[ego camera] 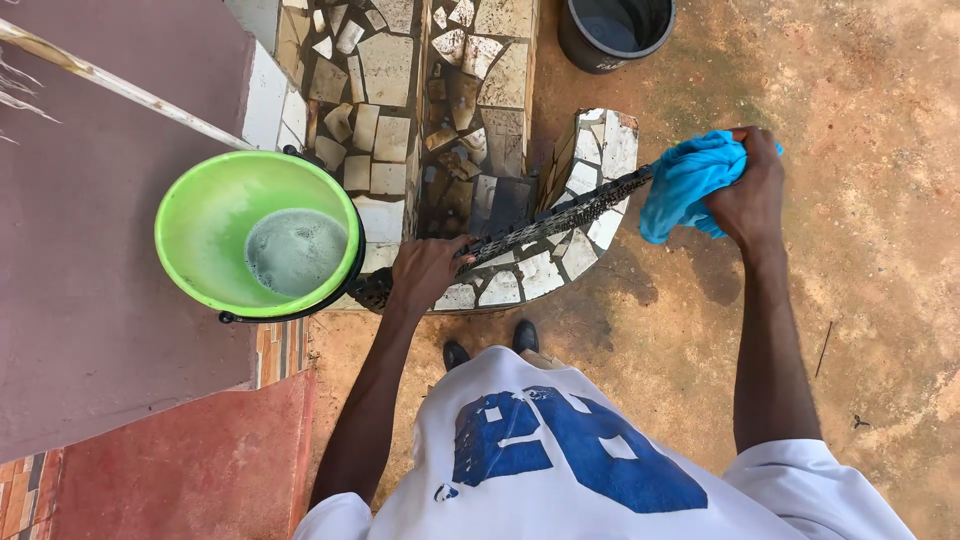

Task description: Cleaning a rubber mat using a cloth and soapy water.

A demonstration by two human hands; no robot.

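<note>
Outdoor dirt ground, broken-tile steps [400, 70] far. Left hand [425, 272] fingers clamped on a dark chain [560, 217] stretched rightward; right hand [750, 190] fingers clamped on blue cloth [685, 180] around chain's right end. Green bucket [200, 215] left.

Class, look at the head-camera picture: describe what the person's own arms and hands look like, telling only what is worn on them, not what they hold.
Both arms are bare from the short white sleeves of a T-shirt with a large blue print. The left hand and right hand wear no gloves. No watch, ring or bracelet shows on either wrist or hand.
</note>
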